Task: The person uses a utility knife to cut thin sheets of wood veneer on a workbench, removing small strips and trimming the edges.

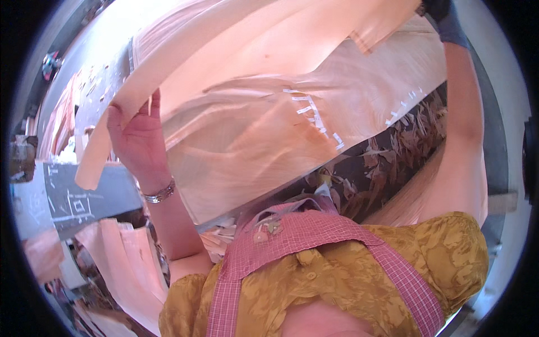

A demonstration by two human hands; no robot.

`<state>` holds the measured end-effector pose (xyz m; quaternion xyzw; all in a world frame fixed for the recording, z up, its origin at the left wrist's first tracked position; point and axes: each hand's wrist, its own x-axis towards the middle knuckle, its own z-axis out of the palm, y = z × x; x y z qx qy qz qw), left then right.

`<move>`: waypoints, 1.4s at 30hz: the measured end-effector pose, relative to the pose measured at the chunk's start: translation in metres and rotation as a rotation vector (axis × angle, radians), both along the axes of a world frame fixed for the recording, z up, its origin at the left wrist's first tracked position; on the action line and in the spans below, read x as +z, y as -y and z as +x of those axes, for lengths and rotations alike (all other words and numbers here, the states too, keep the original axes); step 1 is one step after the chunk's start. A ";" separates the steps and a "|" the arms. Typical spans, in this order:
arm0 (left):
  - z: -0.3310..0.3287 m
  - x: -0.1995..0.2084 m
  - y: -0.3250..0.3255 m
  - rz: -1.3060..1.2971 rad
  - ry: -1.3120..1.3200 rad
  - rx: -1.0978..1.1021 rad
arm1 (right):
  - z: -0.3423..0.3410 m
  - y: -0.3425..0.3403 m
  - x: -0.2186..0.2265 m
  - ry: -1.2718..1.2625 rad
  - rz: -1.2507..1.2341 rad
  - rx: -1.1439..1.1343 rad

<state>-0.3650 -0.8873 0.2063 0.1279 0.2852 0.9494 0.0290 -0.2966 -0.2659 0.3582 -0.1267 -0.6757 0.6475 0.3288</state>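
My left hand [133, 126], a metal bracelet at its wrist, has its fingers closed round the near edge of a large, thin wood veneer sheet [224, 42]. The sheet is lifted and bends across the far side of the view, its left end hanging past my hand. Below it lies another veneer sheet [236, 163] with a wavy surface and short strips of white tape [316, 115] along its cracks. My right hand [441, 11], in a dark glove, is at the far right beside the lifted sheet's end. Its fingers are mostly out of view, so its grip cannot be made out.
Torn veneer scraps [387, 163] lie on the dark floor between the sheets and my body. At the left stand a grey panel with chalk marks [90, 196] and more veneer pieces [126, 258]. A pink checked apron [297, 233] covers my front.
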 end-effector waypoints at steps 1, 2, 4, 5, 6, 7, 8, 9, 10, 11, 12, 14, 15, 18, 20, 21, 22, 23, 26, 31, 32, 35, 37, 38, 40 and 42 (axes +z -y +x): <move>0.014 -0.013 -0.008 0.019 -0.024 -0.047 | 0.006 0.007 -0.002 -0.035 0.011 0.015; 0.029 -0.025 -0.026 0.014 0.012 -0.031 | 0.021 0.025 -0.003 -0.147 0.135 0.096; 0.062 -0.051 -0.072 0.018 0.117 -0.064 | 0.061 -0.012 -0.002 -0.254 0.375 -0.034; 0.077 -0.067 -0.087 -0.007 0.200 -0.067 | 0.069 -0.020 0.000 -0.221 0.183 0.058; 0.091 -0.083 -0.103 -0.021 0.276 -0.075 | 0.077 -0.025 -0.004 -0.275 0.201 0.000; 0.104 -0.101 -0.123 -0.025 0.328 -0.119 | 0.097 -0.096 -0.015 -0.211 0.664 -0.070; 0.118 -0.116 -0.140 -0.036 0.382 -0.156 | 0.110 -0.138 -0.029 -0.148 0.823 -0.095; 0.133 -0.128 -0.153 -0.078 0.424 -0.146 | 0.117 -0.178 -0.046 -0.106 0.970 -0.111; 0.146 -0.139 -0.166 -0.112 0.469 -0.137 | 0.123 -0.186 -0.057 -0.086 0.902 -0.087; 0.157 -0.153 -0.179 -0.153 0.507 -0.132 | 0.131 -0.194 -0.068 -0.068 0.835 -0.067; 0.163 -0.169 -0.195 -0.185 0.549 -0.146 | 0.144 -0.210 -0.077 -0.035 0.828 -0.066; 0.178 -0.186 -0.225 -0.265 0.625 -0.168 | 0.165 -0.243 -0.108 0.005 0.839 -0.072; 0.185 -0.191 -0.240 -0.310 0.660 -0.184 | 0.174 -0.257 -0.126 0.011 0.864 -0.084; 0.206 -0.219 -0.271 -0.404 0.754 -0.248 | 0.209 -0.297 -0.210 0.044 -0.003 -0.061; 0.212 -0.237 -0.288 -0.426 0.814 -0.293 | 0.218 -0.316 -0.260 0.238 -0.171 -0.240; 0.217 -0.244 -0.295 -0.424 0.849 -0.302 | 0.218 -0.317 -0.278 0.292 -0.254 -0.217; 0.222 -0.251 -0.299 -0.424 0.888 -0.311 | 0.218 -0.317 -0.298 0.350 -0.341 -0.195; 0.228 -0.259 -0.304 -0.427 0.919 -0.294 | 0.224 -0.327 -0.319 0.392 -0.354 -0.210; 0.231 -0.275 -0.307 -0.450 1.010 -0.129 | 0.218 -0.349 -0.366 0.526 -0.387 -0.362; 0.243 -0.281 -0.311 -0.595 1.091 0.211 | 0.210 -0.378 -0.424 0.637 -0.324 -0.352; 0.255 -0.277 -0.312 -0.635 1.125 0.232 | 0.215 -0.381 -0.436 0.662 -0.336 -0.328; 0.276 -0.283 -0.315 -0.612 1.225 0.338 | 0.221 -0.388 -0.459 0.632 -0.362 -0.267; 0.286 -0.291 -0.313 -0.688 1.269 0.446 | 0.229 -0.383 -0.468 0.586 -0.353 -0.246; 0.291 -0.293 -0.314 -0.695 1.296 0.454 | 0.231 -0.379 -0.471 0.555 -0.365 -0.238; 0.295 -0.293 -0.312 -0.711 1.343 0.469 | 0.228 -0.364 -0.459 0.589 -0.397 -0.252; 0.296 -0.294 -0.315 -0.741 1.319 0.491 | 0.238 -0.372 -0.456 0.740 -0.362 -0.233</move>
